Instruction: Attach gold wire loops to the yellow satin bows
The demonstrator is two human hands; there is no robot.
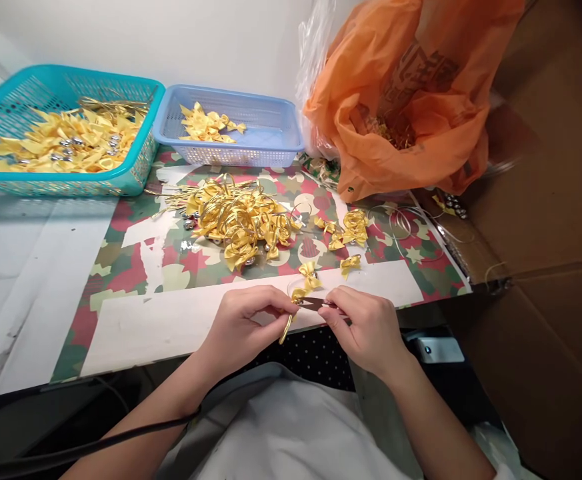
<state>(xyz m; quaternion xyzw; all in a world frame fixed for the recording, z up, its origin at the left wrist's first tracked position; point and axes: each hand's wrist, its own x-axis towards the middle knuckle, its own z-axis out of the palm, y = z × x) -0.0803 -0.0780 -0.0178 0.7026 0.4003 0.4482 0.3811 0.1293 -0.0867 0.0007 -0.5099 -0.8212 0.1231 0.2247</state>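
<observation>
Near the table's front edge, my left hand (245, 323) pinches a small yellow ribbon bow (297, 294) between thumb and fingertips. A gold strip (285, 329) hangs down from that pinch. My right hand (365, 327) is closed around a small pair of scissors (312, 303), its handles mostly hidden by my fingers. The dark blades point left and reach to the bow at my left fingertips; whether they touch it I cannot tell. Just beyond my hands lie two more bows, one with a silver bell (315, 275) and another bow (351, 265) to its right.
A heap of yellow bows with gold ties (241, 217) covers the patterned sheet. Behind stand a teal basket (143, 150) and a blue basket (271, 141) holding yellow bows. An orange plastic bag (365, 163) stands at back right, beside a cardboard box (535, 200). Thin wire (401, 223) lies coiled there.
</observation>
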